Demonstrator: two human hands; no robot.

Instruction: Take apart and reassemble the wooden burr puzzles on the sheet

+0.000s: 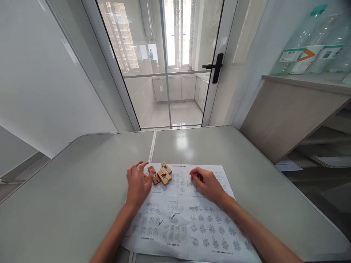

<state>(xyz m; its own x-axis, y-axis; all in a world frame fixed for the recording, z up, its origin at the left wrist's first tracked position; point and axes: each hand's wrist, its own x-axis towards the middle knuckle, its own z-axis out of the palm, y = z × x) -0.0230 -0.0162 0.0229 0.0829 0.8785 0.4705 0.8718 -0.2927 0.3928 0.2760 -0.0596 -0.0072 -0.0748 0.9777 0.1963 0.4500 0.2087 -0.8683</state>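
Several notched wooden puzzle pieces lie in a small group on a printed sheet. The reddish-brown pieces (pixel 156 178) are on the left and the pale pieces (pixel 165 176) on the right, touching or very close together. My left hand (pixel 139 184) is beside the brown ones, its fingers arched and apart, with the thumb at their edge; part of a brown piece is hidden behind it. On the sheet's right half rests my right hand (pixel 207 182), fingers loosely curled in, and nothing shows in it. The white paper sheet (pixel 175 201) carries rows of small line diagrams and is torn in places.
Beneath the sheet is a grey-green table (pixel 82 182) with a pale seam. Beyond its far edge stands a glass door (pixel 181 87) with a black handle (pixel 217 68). To the right, large clear bottles (pixel 307 47) stand on a wooden shelf unit (pixel 293 109).
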